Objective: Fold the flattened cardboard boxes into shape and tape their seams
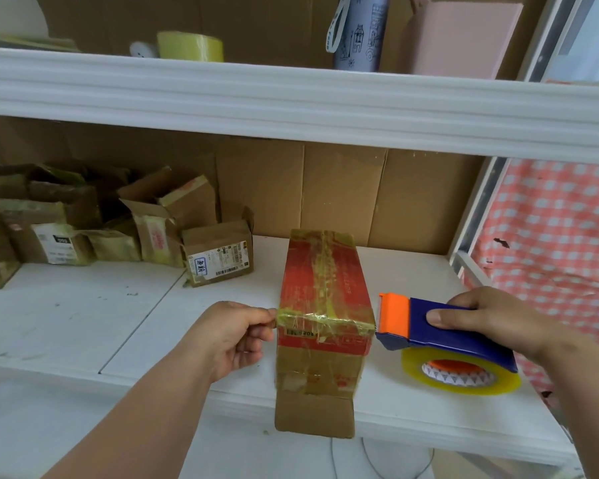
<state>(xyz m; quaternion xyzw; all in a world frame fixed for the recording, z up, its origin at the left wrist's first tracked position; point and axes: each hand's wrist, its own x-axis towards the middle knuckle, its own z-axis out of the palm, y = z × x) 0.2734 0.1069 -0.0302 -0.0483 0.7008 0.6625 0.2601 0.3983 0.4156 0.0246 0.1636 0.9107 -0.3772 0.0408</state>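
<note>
A red-and-brown cardboard box [322, 305] stands at centre frame on the white shelf [83, 323], its near end w/ a loose brown flap hanging over the shelf's front edge. Yellowish clear tape runs along its top seam and across the near top edge. The left hand [232, 337], lower centre-left, has fingers curled and pinches the tape end at the box's near left corner. The right hand [491, 319], at right of frame, grips a blue tape dispenser [446, 333] w/ an orange cutter head; thumb lies flat on the blue body, and the cutter sits just beside the box's near right corner, possibly touching the tape there, hard to tell from this angle. A roll of clear yellow tape [464, 371] hangs under the dispenser. At middle left of frame, approx a half-dozen taped-up small boxes [118, 229] sit clustered at the back of the shelf, one w/ a white shipping label facing front. On the upper shelf: a spare tape roll [191, 46] top centre-left, a pale printed bottle [360, 32] and a pink box [464, 39] top right. Checked red-and-white cloth [550, 236] fills the right edge.
</note>
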